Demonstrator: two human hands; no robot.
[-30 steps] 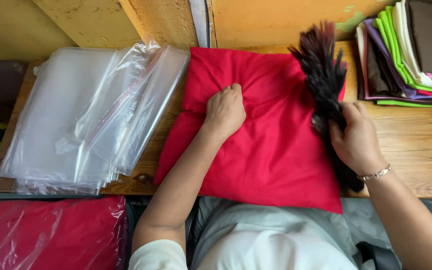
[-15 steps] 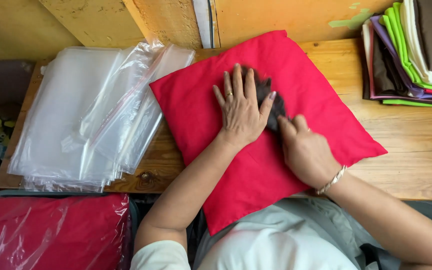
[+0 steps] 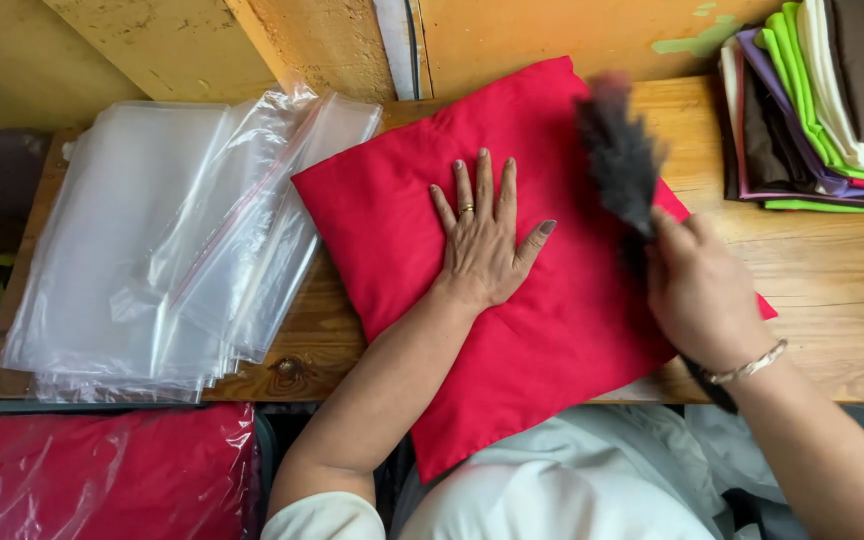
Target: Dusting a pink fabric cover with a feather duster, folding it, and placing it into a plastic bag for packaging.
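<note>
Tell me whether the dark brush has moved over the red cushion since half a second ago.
Yes. The dark brush has swung from beside the flat left hand at the red cushion's middle toward the far right edge, closer to the stacked fabrics, held by the right hand.

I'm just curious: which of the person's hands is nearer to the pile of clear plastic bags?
Left. The left hand lies flat on the red cushion, just right of the plastic bags. The right hand, gripping the dark brush, is farther right.

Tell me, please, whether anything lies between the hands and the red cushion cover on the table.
Nothing visible does: the left hand lies flat on the red cushion cover, while the right hand grips a dark brush over it.
</note>
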